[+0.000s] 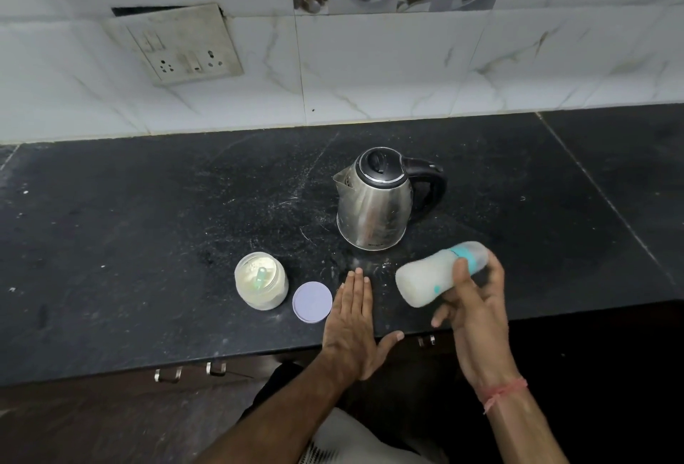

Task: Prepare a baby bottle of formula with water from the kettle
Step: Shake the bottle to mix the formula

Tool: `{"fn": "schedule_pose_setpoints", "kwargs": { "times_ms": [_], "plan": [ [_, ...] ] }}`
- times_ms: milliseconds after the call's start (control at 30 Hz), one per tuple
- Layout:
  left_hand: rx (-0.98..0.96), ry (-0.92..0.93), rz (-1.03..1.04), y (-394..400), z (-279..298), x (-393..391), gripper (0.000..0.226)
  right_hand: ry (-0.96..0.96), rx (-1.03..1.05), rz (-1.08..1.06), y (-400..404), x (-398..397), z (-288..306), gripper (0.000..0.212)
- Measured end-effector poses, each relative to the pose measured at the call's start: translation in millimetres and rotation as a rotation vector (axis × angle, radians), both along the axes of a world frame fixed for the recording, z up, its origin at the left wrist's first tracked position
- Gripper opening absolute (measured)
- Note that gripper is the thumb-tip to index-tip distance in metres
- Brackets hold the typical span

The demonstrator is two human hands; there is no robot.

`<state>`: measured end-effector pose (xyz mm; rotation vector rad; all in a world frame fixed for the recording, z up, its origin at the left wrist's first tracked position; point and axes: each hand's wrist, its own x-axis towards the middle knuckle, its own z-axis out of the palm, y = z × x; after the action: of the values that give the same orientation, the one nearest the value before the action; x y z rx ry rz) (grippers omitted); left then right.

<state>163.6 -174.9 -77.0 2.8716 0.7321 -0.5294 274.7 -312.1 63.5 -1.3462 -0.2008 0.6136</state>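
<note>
- Gripping a milky baby bottle (433, 278) tilted on its side, the right hand (477, 312) holds it just before the kettle (374, 204).
- Left hand (349, 326) rests flat, fingers straight, on the counter (148, 223) beside a lid (312, 302) and open formula jar (261, 280).

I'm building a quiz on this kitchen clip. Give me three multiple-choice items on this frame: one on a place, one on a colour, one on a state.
1. Where does the round lilac lid lie?
A. on the jar
B. on the black counter, right of the clear powder jar
C. on the kettle

2. The baby bottle's collar is:
A. teal
B. red
C. yellow

3. The steel kettle's lid is:
A. closed
B. flipped open
C. missing

Answers: 1 B, it lies flat beside the open jar. 2 A, a teal band shows by the right hand. 3 A, the black lid sits down.
</note>
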Motion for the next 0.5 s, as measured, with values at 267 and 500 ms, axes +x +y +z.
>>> {"fn": "schedule_pose_setpoints", "kwargs": {
  "times_ms": [267, 500],
  "plan": [
    [0.002, -0.003, -0.009, 0.5, 1.0, -0.8, 0.117, 0.041, -0.024, 0.023, 3.6, -3.9, -1.7, 0.055],
    [-0.017, -0.029, 0.001, 0.1, 1.0, -1.8, 0.117, 0.053, 0.0, 0.001, 4.7, -9.2, -0.1, 0.056]
  ]
}}
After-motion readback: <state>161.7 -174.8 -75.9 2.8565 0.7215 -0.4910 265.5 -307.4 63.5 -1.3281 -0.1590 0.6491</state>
